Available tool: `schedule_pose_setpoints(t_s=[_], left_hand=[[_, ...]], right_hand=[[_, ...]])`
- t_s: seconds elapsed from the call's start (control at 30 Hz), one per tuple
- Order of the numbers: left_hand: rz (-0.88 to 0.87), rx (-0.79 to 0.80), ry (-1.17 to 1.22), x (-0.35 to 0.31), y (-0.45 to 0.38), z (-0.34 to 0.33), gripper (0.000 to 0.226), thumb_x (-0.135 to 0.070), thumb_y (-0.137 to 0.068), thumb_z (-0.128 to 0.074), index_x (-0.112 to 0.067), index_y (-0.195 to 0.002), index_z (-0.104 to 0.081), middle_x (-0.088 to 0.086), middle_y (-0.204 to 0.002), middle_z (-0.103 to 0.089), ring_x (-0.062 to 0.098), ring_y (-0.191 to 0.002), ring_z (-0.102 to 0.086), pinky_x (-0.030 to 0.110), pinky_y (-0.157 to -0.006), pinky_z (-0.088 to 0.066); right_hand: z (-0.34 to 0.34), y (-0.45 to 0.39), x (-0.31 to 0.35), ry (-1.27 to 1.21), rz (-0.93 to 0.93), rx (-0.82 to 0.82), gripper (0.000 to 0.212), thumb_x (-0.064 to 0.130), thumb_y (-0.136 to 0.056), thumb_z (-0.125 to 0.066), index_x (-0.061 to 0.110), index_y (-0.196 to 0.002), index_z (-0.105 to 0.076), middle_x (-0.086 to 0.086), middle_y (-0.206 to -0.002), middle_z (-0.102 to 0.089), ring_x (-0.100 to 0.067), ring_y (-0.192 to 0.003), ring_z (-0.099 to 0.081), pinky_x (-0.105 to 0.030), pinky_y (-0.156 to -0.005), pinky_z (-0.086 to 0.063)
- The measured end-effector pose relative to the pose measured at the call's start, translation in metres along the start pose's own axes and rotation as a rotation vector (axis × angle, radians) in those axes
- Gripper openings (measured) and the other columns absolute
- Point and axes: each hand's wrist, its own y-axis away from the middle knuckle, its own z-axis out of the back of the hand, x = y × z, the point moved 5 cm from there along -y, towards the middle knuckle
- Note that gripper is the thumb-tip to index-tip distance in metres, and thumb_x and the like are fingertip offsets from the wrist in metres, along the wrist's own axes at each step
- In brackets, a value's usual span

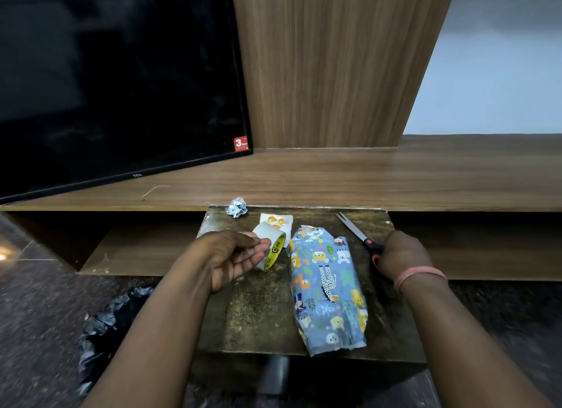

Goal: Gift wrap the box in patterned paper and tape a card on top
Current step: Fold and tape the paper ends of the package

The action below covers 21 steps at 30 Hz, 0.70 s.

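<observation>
The box (327,289), wrapped in blue paper printed with animals, lies lengthwise on a small dark board (261,313). My left hand (231,255) holds a roll of clear tape (272,249) with a yellow core, just left of the box's far end. Behind the roll lies a white card (278,220) with orange shapes. My right hand (401,254) grips the red-and-black handles of the scissors (360,237), right of the box, blades pointing away.
A crumpled ball of paper (237,207) sits at the board's far edge. A black TV screen (118,82) leans on the wooden shelf (334,176) behind. A black plastic bag (112,322) lies on the floor at the left.
</observation>
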Motion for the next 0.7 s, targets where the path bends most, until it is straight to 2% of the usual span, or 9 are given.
schedule_pose_setpoints(t_s=[0.2,0.33,0.4,0.47,0.53,0.57,0.6,0.63,0.7], left_hand=[[0.037,0.080,0.034,0.000,0.002,0.001,0.017,0.009,-0.103,-0.044,0.002,-0.107,-0.059,0.022,-0.091,-0.077,0.020,-0.069,-0.078,0.027,-0.053,-0.062],[0.038,0.098,0.022,-0.003,0.007,0.001,0.021,0.010,-0.103,-0.042,0.002,-0.116,-0.057,0.024,-0.099,-0.076,0.020,-0.070,-0.078,0.025,-0.056,-0.061],[0.031,0.112,0.014,-0.007,0.011,0.003,0.024,0.011,-0.102,-0.043,0.001,-0.118,-0.057,0.025,-0.106,-0.075,0.019,-0.071,-0.078,0.024,-0.055,-0.060],[0.021,0.143,0.008,-0.011,0.016,0.004,0.025,0.011,-0.101,-0.045,-0.001,-0.117,-0.059,0.025,-0.109,-0.074,0.018,-0.072,-0.078,0.022,-0.056,-0.059],[0.003,0.172,0.009,-0.016,0.022,0.003,0.025,0.012,-0.099,-0.047,-0.001,-0.117,-0.060,0.025,-0.110,-0.075,0.017,-0.073,-0.078,0.022,-0.056,-0.058],[-0.006,0.184,0.011,-0.018,0.024,0.002,0.026,0.013,-0.097,-0.049,-0.001,-0.117,-0.060,0.025,-0.110,-0.075,0.017,-0.073,-0.078,0.021,-0.056,-0.058],[-0.016,0.194,0.013,-0.020,0.026,0.001,0.027,0.013,-0.096,-0.051,-0.001,-0.116,-0.060,0.025,-0.110,-0.075,0.017,-0.073,-0.077,0.021,-0.056,-0.058],[-0.023,0.202,0.019,-0.021,0.028,0.001,0.027,0.013,-0.094,-0.052,-0.001,-0.115,-0.061,0.025,-0.110,-0.075,0.017,-0.072,-0.077,0.020,-0.056,-0.058],[-0.041,0.207,0.042,-0.025,0.030,0.000,0.026,0.013,-0.093,-0.052,-0.002,-0.112,-0.061,0.024,-0.110,-0.075,0.015,-0.069,-0.076,0.020,-0.055,-0.057]], right_hand=[[-0.004,-0.003,-0.003,-0.064,-0.058,-0.066,0.027,0.026,-0.094,-0.068,0.006,-0.111,-0.070,-0.017,-0.120,-0.069,-0.034,-0.112,-0.065,-0.031,-0.086,-0.050],[-0.002,0.007,-0.005,-0.127,-0.013,-0.062,0.029,0.032,-0.089,-0.071,0.009,-0.107,-0.070,-0.015,-0.116,-0.070,-0.032,-0.108,-0.066,-0.027,-0.076,-0.045],[0.006,0.012,-0.004,-0.194,0.017,-0.045,0.032,0.036,-0.084,-0.076,0.010,-0.101,-0.072,-0.013,-0.108,-0.071,-0.030,-0.102,-0.068,-0.024,-0.072,-0.041],[0.015,0.021,0.005,-0.376,0.082,-0.001,0.024,0.032,-0.081,-0.078,0.009,-0.085,-0.073,-0.011,-0.084,-0.071,-0.026,-0.079,-0.068,-0.024,-0.063,-0.041],[0.017,0.039,0.025,-0.672,0.196,0.191,0.019,0.020,-0.080,-0.077,0.009,-0.067,-0.069,-0.007,-0.061,-0.063,-0.016,-0.052,-0.052,-0.023,-0.049,-0.035],[0.016,0.051,0.036,-0.844,0.226,0.353,0.013,0.014,-0.080,-0.076,0.009,-0.070,-0.068,-0.006,-0.059,-0.061,-0.013,-0.048,-0.044,-0.021,-0.045,-0.032],[0.014,0.062,0.046,-0.987,0.234,0.543,0.009,0.011,-0.079,-0.076,0.008,-0.079,-0.068,-0.007,-0.062,-0.062,-0.010,-0.050,-0.040,-0.020,-0.042,-0.031],[0.013,0.072,0.052,-1.065,0.245,0.728,0.017,0.015,-0.077,-0.079,0.007,-0.087,-0.067,-0.007,-0.068,-0.063,-0.009,-0.054,-0.039,-0.018,-0.041,-0.031],[0.011,0.086,0.057,-1.054,0.321,1.008,0.038,0.033,-0.071,-0.088,0.010,-0.093,-0.067,-0.006,-0.075,-0.062,-0.008,-0.060,-0.044,-0.017,-0.043,-0.034]])
